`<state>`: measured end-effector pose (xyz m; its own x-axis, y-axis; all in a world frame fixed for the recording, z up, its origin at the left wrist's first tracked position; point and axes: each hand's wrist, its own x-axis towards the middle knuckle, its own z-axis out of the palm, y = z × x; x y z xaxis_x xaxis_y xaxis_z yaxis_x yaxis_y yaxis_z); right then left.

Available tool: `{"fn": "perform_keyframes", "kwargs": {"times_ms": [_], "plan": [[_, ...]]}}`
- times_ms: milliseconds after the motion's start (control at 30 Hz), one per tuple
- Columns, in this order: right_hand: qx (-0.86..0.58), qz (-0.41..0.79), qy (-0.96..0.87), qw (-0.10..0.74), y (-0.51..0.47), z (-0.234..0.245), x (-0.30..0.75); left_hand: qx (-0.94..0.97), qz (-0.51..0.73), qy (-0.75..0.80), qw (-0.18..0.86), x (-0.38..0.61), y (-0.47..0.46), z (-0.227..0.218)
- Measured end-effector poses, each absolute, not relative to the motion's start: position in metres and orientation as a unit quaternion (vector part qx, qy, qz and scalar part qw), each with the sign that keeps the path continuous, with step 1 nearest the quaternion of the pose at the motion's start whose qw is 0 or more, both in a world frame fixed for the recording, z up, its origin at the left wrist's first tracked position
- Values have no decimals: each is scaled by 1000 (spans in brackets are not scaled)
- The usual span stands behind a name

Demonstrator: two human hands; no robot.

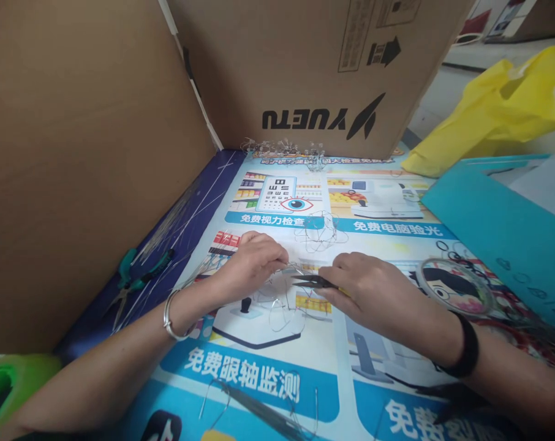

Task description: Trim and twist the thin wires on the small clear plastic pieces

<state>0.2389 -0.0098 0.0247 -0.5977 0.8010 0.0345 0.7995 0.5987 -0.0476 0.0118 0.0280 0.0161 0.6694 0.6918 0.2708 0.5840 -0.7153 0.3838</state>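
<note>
My left hand [258, 260] pinches one end of a thin bent wire piece [277, 312] above the printed sheet. Wrapped around the handles of small black-nosed pliers [310, 280], my right hand [364, 285] is closed. The plier tips point left, close to the wire beside my left fingertips; whether they touch it I cannot tell. Just beyond my hands lies another looped wire shape [321, 229]. Nearer to me, bent wires and a dark slim metal tool [259, 411] rest on the sheet.
Cardboard walls [305, 73] stand behind and at the left. Teal-handled pliers [142, 269] and straight wires [171, 223] lie left. Small wire pieces [284, 147] line the back. On the right are a wire or tape roll [456, 285], a turquoise folder [502, 208] and a yellow bag [493, 110].
</note>
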Motion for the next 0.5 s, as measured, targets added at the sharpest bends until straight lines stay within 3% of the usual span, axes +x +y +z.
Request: {"fn": "perform_keyframes", "kwargs": {"times_ms": [500], "plan": [[-417, -91, -903, 45, -8, 26, 245, 922, 208, 274, 178, 10, 27, 12]]}}
